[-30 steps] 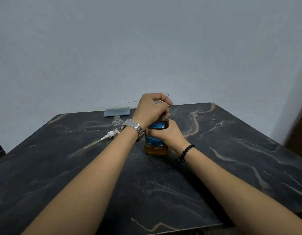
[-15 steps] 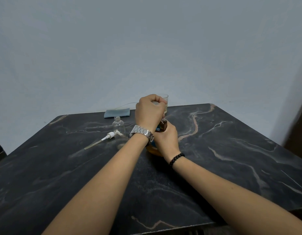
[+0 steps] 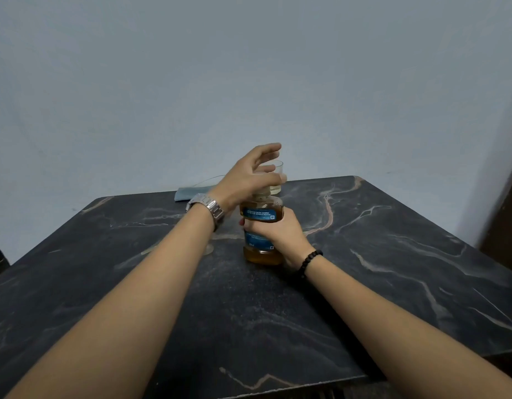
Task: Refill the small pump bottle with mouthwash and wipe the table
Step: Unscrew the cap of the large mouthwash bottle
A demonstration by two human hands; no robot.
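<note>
**Mouthwash bottle steadied, cap under the palm**

Your right hand (image 3: 278, 230) wraps the waist of the mouthwash bottle (image 3: 262, 214), fingers curled across its blue label. The bottle stands upright on the table (image 3: 393, 254), near the middle and somewhat toward the far edge. Amber liquid shows in its lower part.

Your left hand (image 3: 249, 177) is over the bottle's cap (image 3: 262, 194), fingers spread and relaxed, gripping nothing; the cap sits just under the palm, and you cannot tell from here whether the palm touches it. A metal watch (image 3: 208, 207) is on that wrist, a dark bead bracelet (image 3: 309, 260) on the right.

A clear glass (image 3: 278, 171) with pale liquid stands behind the bottle, close to the far edge. A folded blue-grey cloth (image 3: 183, 194) lies at the far edge, left of the glass. The small pump bottle is hidden behind your left forearm.
</note>
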